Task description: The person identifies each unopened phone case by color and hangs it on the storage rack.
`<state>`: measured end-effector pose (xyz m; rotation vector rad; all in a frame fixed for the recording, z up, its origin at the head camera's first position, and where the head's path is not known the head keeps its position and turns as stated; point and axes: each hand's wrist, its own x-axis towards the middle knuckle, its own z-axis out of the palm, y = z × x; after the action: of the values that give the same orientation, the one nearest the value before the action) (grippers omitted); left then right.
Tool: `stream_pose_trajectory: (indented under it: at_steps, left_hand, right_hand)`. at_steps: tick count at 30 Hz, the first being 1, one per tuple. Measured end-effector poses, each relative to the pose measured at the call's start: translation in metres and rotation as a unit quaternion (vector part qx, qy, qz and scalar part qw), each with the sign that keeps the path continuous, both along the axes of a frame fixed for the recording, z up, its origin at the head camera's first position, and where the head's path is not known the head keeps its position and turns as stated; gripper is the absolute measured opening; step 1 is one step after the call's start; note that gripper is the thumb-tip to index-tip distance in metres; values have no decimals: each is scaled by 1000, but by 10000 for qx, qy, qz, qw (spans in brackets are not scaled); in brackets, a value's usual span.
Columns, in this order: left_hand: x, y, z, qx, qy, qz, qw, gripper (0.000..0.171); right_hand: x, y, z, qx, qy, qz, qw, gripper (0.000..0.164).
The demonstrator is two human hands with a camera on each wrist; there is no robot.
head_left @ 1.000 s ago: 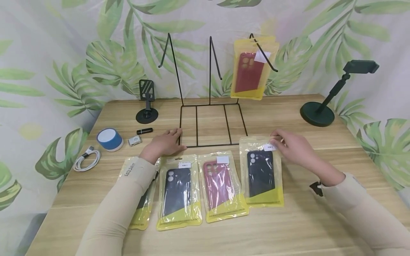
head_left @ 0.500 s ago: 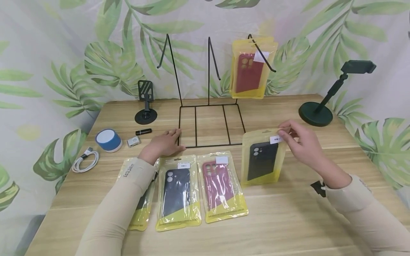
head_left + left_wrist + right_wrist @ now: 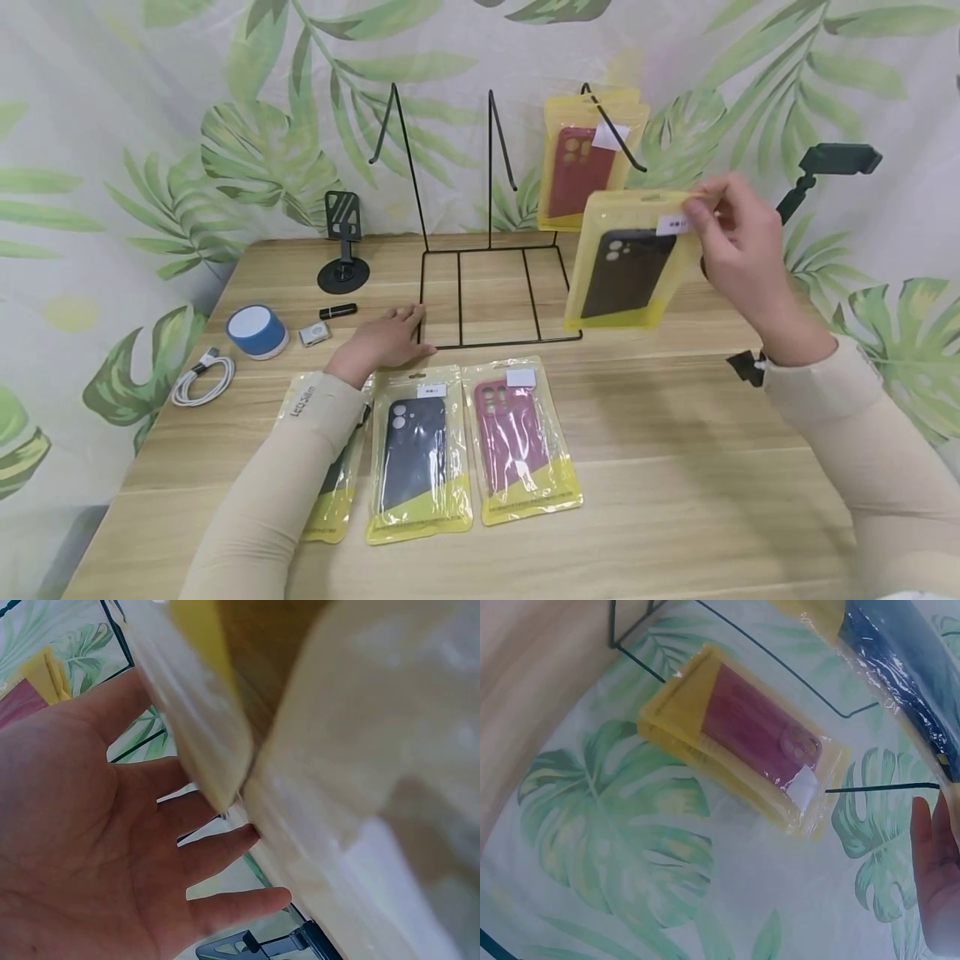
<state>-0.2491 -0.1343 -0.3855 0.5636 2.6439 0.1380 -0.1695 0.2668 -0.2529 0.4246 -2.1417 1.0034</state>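
My right hand (image 3: 742, 250) pinches the top right corner of a yellow clear-front pouch with a black phone case (image 3: 628, 275) inside. The pouch hangs in the air, tilted, in front of the rack's right side. In the right wrist view, part of this black phone case (image 3: 907, 675) shows at the upper right. My left hand (image 3: 386, 336) rests at the front left corner of the black wire rack (image 3: 460, 296), fingers extended. From the rack's right hook hang pouches with a pink-red phone case (image 3: 581, 171) in front. The middle and left hooks hold nothing.
Pouches with a black phone case (image 3: 415, 450), a pink phone case (image 3: 513, 437) and a partly hidden one (image 3: 330, 500) lie on the table. Around them stand a blue speaker (image 3: 257, 331), a coiled white cable (image 3: 204, 379), a black phone stand (image 3: 343, 271) and a dark green stand (image 3: 840, 158).
My right hand has lifted the pouched black phone case off the table, up and toward the rack's right hook. The left hand has stayed at the rack's corner.
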Motion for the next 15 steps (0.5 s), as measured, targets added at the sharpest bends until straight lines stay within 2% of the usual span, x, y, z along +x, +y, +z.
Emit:
stream_pose_trajectory:
  at_steps: [5,10,15]
  left_hand:
    - [-1,-1,-1,-2,8,11,10000,80]
    - [-2,-1,-3,-18,28,-3,10000,81]
    - [-2,-2,-5,-6,60,-12,10000,81]
  right_hand:
    - [-18,-1,10,-38,-131,-91,9999,21]
    - [-32,0,9,-8,-149,-182,9997,23]
    - [-46,1,7,236,-307,-417,9984,26]
